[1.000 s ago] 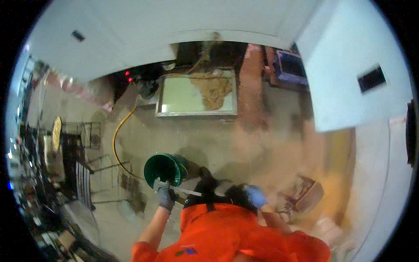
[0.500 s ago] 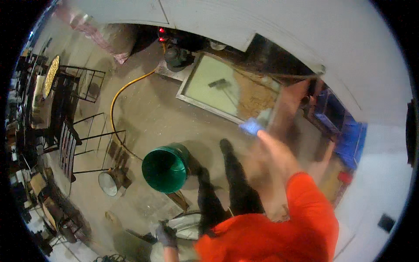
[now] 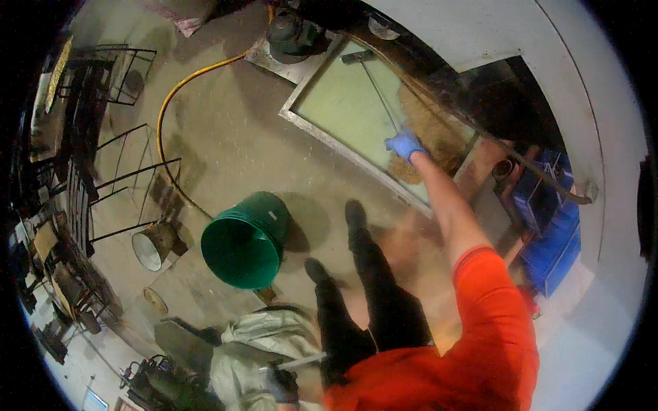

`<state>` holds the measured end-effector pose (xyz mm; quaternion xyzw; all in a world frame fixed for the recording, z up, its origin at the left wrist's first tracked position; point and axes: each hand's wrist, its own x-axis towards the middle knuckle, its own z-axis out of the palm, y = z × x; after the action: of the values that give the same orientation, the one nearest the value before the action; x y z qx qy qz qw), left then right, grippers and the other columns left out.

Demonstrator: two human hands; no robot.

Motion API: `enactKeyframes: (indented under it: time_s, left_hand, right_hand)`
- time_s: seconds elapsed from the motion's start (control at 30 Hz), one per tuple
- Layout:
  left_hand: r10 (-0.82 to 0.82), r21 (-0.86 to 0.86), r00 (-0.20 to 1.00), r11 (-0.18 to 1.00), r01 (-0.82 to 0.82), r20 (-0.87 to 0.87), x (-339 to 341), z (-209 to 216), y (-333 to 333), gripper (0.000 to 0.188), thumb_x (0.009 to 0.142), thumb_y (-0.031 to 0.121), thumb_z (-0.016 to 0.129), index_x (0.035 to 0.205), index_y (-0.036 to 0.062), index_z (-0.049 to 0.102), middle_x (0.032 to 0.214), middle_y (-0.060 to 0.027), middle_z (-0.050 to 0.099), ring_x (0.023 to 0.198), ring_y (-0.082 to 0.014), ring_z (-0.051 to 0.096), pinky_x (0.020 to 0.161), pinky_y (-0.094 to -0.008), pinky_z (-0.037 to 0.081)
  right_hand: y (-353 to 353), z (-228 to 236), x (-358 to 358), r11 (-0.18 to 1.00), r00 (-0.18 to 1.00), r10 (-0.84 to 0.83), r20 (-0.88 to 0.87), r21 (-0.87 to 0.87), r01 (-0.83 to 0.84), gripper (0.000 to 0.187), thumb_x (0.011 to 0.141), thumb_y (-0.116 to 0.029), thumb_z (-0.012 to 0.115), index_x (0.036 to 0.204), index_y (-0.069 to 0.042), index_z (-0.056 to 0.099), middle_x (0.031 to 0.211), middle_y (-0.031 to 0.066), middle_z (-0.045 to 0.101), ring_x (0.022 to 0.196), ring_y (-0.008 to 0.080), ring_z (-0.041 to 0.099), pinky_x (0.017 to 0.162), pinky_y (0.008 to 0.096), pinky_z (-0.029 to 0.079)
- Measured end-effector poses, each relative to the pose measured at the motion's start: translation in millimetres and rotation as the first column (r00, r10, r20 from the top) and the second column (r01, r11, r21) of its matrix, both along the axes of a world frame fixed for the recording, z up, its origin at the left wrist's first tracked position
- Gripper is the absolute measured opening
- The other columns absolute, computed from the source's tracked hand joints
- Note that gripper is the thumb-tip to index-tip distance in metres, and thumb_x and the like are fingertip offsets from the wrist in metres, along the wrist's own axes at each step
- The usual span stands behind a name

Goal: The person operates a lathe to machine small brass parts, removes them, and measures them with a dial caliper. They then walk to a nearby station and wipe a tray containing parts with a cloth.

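My right hand [image 3: 406, 144], in a blue glove, is closed round the thin handle of a long-handled scraper [image 3: 379, 92]. Its dark crosswise head rests near the far end of a metal-framed tray [image 3: 356, 154]. Pale green surface shows on the tray's left, and a heap of brown grainy material [image 3: 428, 120] covers the right part, beside my hand. Low at my left side, my left hand [image 3: 282, 385] wears a dark glove and is closed on a pale rod [image 3: 301, 362]. A whitish woven sack [image 3: 267, 335] lies just beyond that hand.
A green bucket [image 3: 243, 240] lies tipped toward me on the floor, near a smaller pail [image 3: 152, 248]. A yellow hose [image 3: 164, 123] curves across the floor from a dark motor [image 3: 291, 38]. Blue crates [image 3: 552, 240] stand at the right; black metal racks [image 3: 123, 185] stand left.
My right hand has moved forward over the tray, and the scraper's head has gone to the tray's far end. The whole view has shifted and turned somewhat.
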<state>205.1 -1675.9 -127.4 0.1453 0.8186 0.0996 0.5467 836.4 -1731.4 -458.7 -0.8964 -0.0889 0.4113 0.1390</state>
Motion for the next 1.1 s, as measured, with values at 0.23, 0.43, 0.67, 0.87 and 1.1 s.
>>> enactKeyframes:
  time_s: [0.23,0.43,0.67,0.87,1.1]
  left_hand:
    - [0.025,0.037,0.999,0.999,-0.023,-0.04,9.6,-11.3,-1.6,0.036,0.086,0.044,0.054,0.09,0.0088,0.058,0.068,-0.0034,0.054,0.048,-0.0145,0.043,0.041,-0.0266,0.03]
    - [-0.168,0.069,0.981,0.984,0.162,0.095,-29.3,-29.4,56.2,0.038,0.089,0.043,0.051,0.088,0.0062,0.059,0.047,-0.0044,0.045,0.036,-0.016,0.04,0.037,-0.0278,0.034]
    - [-0.167,0.082,0.979,0.984,0.159,0.113,-39.5,-16.1,90.2,0.031,0.088,0.036,0.053,0.087,0.0052,0.06,0.047,-0.0028,0.044,0.039,-0.0147,0.042,0.04,-0.0276,0.034]
    - [-0.174,0.103,0.977,0.982,0.161,0.126,-41.2,-14.7,92.9,0.031,0.088,0.036,0.054,0.084,0.0061,0.061,0.043,0.0014,0.034,0.04,-0.0111,0.035,0.042,-0.0245,0.027]
    - [-0.095,0.045,0.993,0.995,0.092,0.071,-39.5,-22.1,69.1,0.035,0.089,0.041,0.051,0.087,0.0079,0.061,0.04,0.0036,0.024,0.034,-0.0114,0.023,0.038,-0.0271,0.022]
  right_hand:
    - [-47.6,-5.4,-53.1,0.994,0.995,0.071,-0.067,-0.076,-0.076,0.038,0.062,-0.032,0.068,0.078,0.002,0.067,0.081,0.0226,0.065,0.076,0.0342,0.064,0.073,0.0395,0.049]
    - [-91.8,14.4,-105.8,0.989,0.98,-0.012,-0.197,-0.149,-0.017,0.035,0.062,-0.03,0.068,0.079,0.0,0.067,0.081,0.0218,0.065,0.073,0.0303,0.064,0.071,0.0376,0.05]
    - [-125.7,23.1,-137.0,0.962,0.973,0.117,-0.198,-0.221,-0.161,0.034,0.066,-0.031,0.065,0.068,0.003,0.063,0.061,0.0142,0.06,0.052,0.0237,0.056,0.053,0.0382,0.045]
    - [-133.3,62.0,-139.8,0.975,0.98,-0.033,-0.195,-0.22,-0.01,0.031,0.069,-0.031,0.063,0.064,-0.001,0.061,0.06,0.0116,0.059,0.05,0.022,0.053,0.05,0.0371,0.044]
    - [-105.6,113.2,-101.2,0.999,0.991,-0.004,-0.136,-0.037,-0.001,0.043,0.067,-0.041,0.063,0.063,0.002,0.062,0.061,0.0162,0.059,0.061,0.0257,0.06,0.063,0.036,0.049]
